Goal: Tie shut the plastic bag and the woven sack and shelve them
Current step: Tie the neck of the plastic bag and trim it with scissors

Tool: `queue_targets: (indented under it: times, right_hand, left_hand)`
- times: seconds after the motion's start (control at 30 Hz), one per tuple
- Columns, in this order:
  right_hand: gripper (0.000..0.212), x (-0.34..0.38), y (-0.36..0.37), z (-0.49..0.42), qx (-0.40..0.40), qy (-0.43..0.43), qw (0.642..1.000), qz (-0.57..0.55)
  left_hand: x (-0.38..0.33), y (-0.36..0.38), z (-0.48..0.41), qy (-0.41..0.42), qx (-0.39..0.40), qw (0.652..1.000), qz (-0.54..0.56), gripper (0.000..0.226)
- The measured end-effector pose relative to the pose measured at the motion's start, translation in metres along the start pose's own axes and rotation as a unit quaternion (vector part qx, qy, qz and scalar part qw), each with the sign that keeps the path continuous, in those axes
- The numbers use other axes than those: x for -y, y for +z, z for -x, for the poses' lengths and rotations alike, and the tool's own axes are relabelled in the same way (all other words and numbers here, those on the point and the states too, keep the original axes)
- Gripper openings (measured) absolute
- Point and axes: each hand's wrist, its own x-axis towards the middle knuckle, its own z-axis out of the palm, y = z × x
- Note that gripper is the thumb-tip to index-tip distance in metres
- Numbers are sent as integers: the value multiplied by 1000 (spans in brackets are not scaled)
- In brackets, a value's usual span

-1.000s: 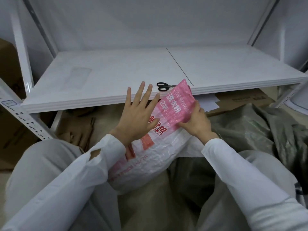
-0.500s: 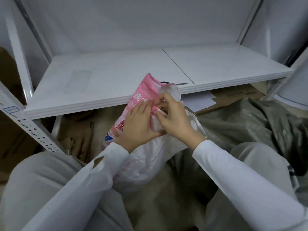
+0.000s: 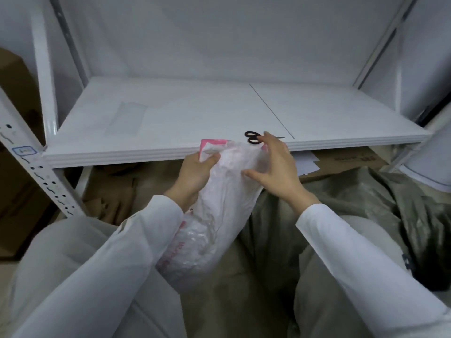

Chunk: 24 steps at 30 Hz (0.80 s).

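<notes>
A pink and white plastic bag (image 3: pixel 219 211) lies between my knees, its mouth pointing at the white shelf (image 3: pixel 170 123). My left hand (image 3: pixel 195 174) grips the bag's upper left edge, thumb over the plastic. My right hand (image 3: pixel 273 164) rests on the bag's right side with fingers spread and only lightly bent. A grey-green woven sack (image 3: pixel 366 203) lies crumpled on the floor to the right, partly under my right leg.
Black-handled scissors (image 3: pixel 253 137) lie at the shelf's front edge just above my right hand. Flattened cardboard (image 3: pixel 353 162) and white papers sit under the shelf. A perforated white upright (image 3: pixel 36 172) stands at left, a brown box behind it.
The bag has turned so its white side faces up. My hands, pinched together at its mouth before, have moved apart to its left edge and right side.
</notes>
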Motion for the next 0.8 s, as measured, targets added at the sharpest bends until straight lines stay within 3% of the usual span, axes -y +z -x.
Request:
queue_targets:
  times: [0.13, 0.23, 0.3, 0.4, 0.43, 0.5, 0.67, 0.8]
  right_hand:
    - [91, -42, 7, -15, 73, 120, 990, -13]
    - [104, -53, 10, -25, 172, 125, 977, 5]
    - [87, -54, 9, -34, 215, 111, 969, 57]
    - [17, -55, -1, -47, 169, 136, 974, 66]
    - [13, -56, -4, -50, 159, 135, 977, 40]
    - [26, -54, -8, -56, 151, 115, 982, -5]
    - [20, -24, -25, -61, 38, 39, 993, -103]
    - [21, -19, -35, -49, 109, 23, 967, -229]
  left_hand:
    - [0, 6, -9, -10, -2, 1000, 1, 19]
    - [2, 12, -10, -5, 10, 1000, -14, 15]
    - [1, 15, -11, -7, 5, 1000, -26, 16]
    - [-2, 15, -12, 7, -13, 999, -38, 19]
    - [-6, 14, -12, 14, -19, 999, -35, 21]
    - [-13, 9, -11, 26, -39, 998, -35, 23]
    - [-23, -5, -21, 66, -135, 987, -51, 25]
    - [-9, -2, -24, 50, -109, 990, -73, 23]
